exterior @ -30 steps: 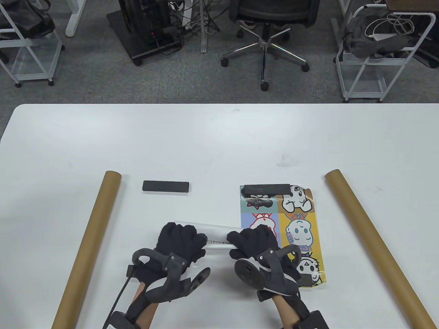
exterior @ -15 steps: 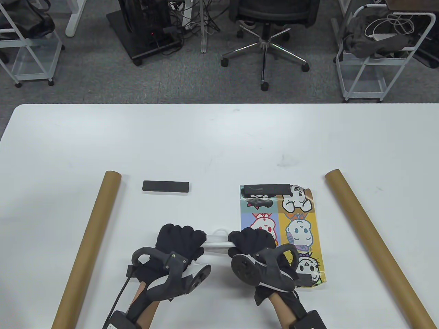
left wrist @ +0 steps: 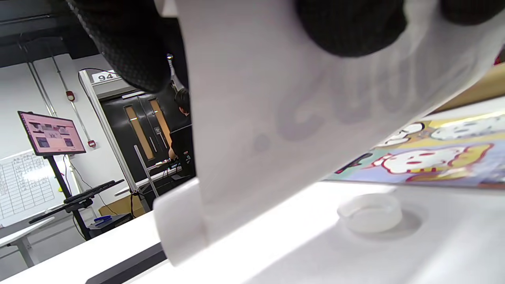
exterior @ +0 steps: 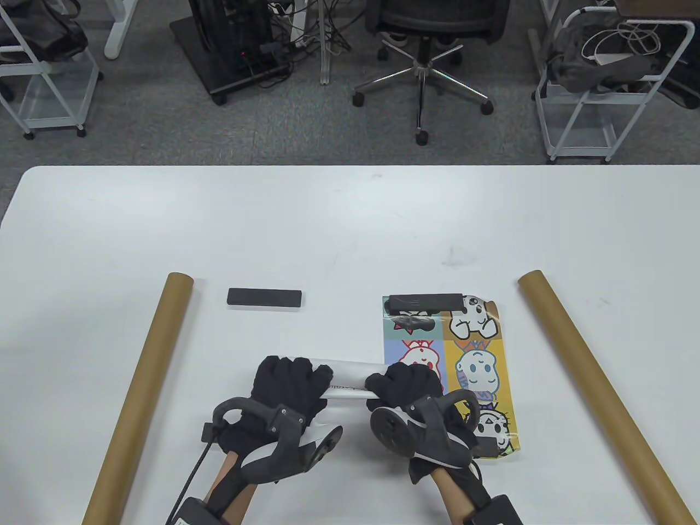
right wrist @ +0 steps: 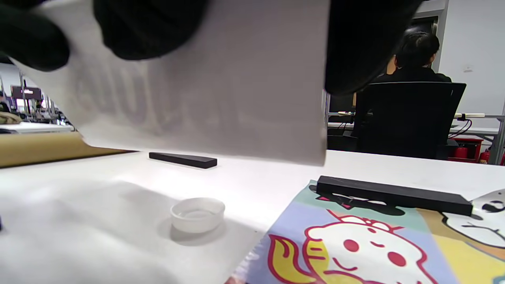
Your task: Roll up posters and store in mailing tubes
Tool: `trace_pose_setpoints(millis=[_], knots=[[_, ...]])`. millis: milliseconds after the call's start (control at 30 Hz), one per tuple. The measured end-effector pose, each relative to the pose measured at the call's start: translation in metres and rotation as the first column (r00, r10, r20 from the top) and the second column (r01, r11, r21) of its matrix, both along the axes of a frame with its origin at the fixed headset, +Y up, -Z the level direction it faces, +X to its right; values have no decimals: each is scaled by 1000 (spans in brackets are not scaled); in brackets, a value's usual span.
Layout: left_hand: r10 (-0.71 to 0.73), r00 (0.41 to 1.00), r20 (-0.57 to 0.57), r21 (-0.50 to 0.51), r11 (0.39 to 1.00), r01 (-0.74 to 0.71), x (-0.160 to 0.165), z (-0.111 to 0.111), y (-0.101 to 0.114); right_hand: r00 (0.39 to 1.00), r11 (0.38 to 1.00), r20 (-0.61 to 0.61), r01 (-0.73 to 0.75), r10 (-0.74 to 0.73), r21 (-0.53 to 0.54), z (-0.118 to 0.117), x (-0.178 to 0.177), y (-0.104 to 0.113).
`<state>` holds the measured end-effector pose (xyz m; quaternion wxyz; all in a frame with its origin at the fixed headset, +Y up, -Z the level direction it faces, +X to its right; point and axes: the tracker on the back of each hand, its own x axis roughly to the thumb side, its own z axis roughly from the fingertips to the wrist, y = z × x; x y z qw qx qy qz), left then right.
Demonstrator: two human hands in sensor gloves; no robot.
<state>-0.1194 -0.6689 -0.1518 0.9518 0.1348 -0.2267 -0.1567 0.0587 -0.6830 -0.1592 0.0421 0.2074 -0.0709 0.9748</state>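
I have both hands clamped on the rolled poster (exterior: 344, 377), left hand (exterior: 287, 385) and right hand (exterior: 407, 389) near its ends, held just above the worktop (exterior: 350, 229). It looks light, springy, easily creased; I judge an even two-ended grip suits it.

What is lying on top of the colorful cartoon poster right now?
A black bar lies across the cartoon poster at its far edge. The right hand hides part of its near left side, so anything beneath is unseen.
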Motion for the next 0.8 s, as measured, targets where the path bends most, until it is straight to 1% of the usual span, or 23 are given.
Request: trace_pose_setpoints(millis=[167, 200, 300, 367, 467, 533, 600, 667, 800], knots=[[41, 999, 4, 23, 999, -41, -5, -1, 1, 1000, 999, 0, 21, -21, 32, 0, 2, 1], [40, 999, 4, 36, 999, -40, -6, -2, 1, 1000, 999, 3, 16, -16, 45, -1, 2, 2], [16, 1000, -12, 23, 1000, -15, -7, -4, -1, 1000, 998, 6, 6, -6, 56, 0, 2, 2], [7, 1000, -24, -12, 1000, -7, -7, -6, -3, 1000, 999, 2, 6, -6, 36, 0, 0, 1], [-15, 1000, -20, -18, 1000, 15, -8, -7, -4, 1000, 997, -5, 8, -9, -71, 0, -2, 0], [-48, 999, -11, 12, 999, 48, -8, -6, -4, 1000, 998, -18, 12, -13, -66, 0, -3, 0], [-51, 999, -11, -1, 999, 51, -7, -5, -5, 1000, 999, -18, -23, 22, -31, 1, -6, 2], [-55, 998, -6, -2, 999, 55, -7, -5, -5, 1000, 999, -17, -16, 16, -32, 2, -7, 2], [-65, 998, 2, 45, 997, 65, -4, -1, -4, 1000, 1000, 11, -11, 11, -5, 2, -4, 1]])
